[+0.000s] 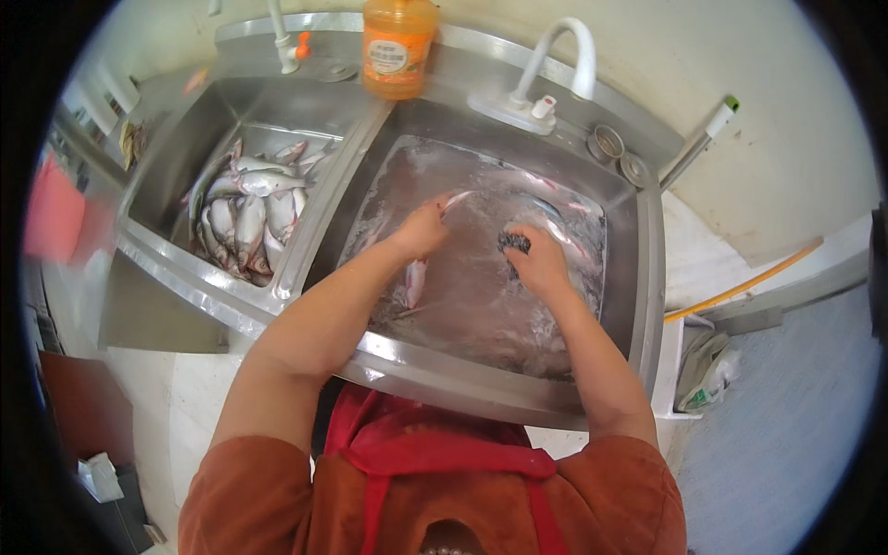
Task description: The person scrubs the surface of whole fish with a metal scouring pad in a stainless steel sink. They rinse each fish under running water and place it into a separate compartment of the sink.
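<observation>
My left hand (423,230) is over the murky water of the right sink basin (628,277), closed around a fish. A pale, silvery end (458,200) sticks out past the fingers. Below the wrist, a pinkish fish (415,284) shows in the water; whether it is the same one I cannot tell. My right hand (542,262) grips a dark metal-mesh scouring pad (514,242), a short way right of the left hand. Several fish lie partly under water beyond it, among them a dark-backed one (540,203) and a pale one (567,239).
Several silvery fish (267,183) are heaped in the left basin. Behind the divider stands an orange detergent jug (399,62). A white faucet (534,76) arches over the back rim beside metal strainers (607,142). At right, a pole (701,142) leans against the wall.
</observation>
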`<state>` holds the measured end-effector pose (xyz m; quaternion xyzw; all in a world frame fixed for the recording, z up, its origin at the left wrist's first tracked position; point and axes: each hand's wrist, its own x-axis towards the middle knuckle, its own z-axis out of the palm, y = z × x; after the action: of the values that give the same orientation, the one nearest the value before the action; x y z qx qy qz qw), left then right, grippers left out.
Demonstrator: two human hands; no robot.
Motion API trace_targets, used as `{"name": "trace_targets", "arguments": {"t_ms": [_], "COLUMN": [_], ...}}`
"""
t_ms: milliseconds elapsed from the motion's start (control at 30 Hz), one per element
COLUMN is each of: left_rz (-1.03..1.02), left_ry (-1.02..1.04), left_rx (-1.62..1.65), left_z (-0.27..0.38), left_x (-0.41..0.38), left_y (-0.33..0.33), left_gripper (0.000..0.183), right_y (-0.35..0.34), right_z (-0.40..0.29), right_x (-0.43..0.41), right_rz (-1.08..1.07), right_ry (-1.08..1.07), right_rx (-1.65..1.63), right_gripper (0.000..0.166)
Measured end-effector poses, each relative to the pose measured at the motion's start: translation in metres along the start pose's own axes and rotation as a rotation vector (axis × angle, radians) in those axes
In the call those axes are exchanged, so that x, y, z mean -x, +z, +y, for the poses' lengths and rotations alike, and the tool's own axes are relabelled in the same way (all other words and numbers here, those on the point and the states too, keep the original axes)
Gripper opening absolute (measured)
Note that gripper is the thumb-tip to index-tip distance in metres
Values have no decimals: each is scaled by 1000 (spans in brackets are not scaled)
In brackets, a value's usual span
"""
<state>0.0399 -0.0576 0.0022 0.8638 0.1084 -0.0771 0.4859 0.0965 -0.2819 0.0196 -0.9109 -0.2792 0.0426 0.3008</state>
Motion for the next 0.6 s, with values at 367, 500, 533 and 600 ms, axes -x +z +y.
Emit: {"name": "trace_targets", "arguments": {"t_ms": [367, 500, 533, 600], "left_rz": [28, -239, -191, -187], "left_ry": [-40, 100, -48, -168], "left_rx": [-831, -727, -701, -697], "left_z": [-30, -41, -38, -22], "left_x": [-27, -24, -27, -18], "left_y": [68, 67, 61, 57], "left_gripper": [57, 53, 51, 48], "right_y": [-12, -10, -12, -16], "right_z": [27, 35, 35, 31], "right_x": [15, 13, 12, 12], "right_rz": [-136, -164, -170, -194], "right_ry": [142, 123, 129, 139], "right_rx": [-57, -30, -59, -113], "right_gripper": [31, 33, 31, 27]}}
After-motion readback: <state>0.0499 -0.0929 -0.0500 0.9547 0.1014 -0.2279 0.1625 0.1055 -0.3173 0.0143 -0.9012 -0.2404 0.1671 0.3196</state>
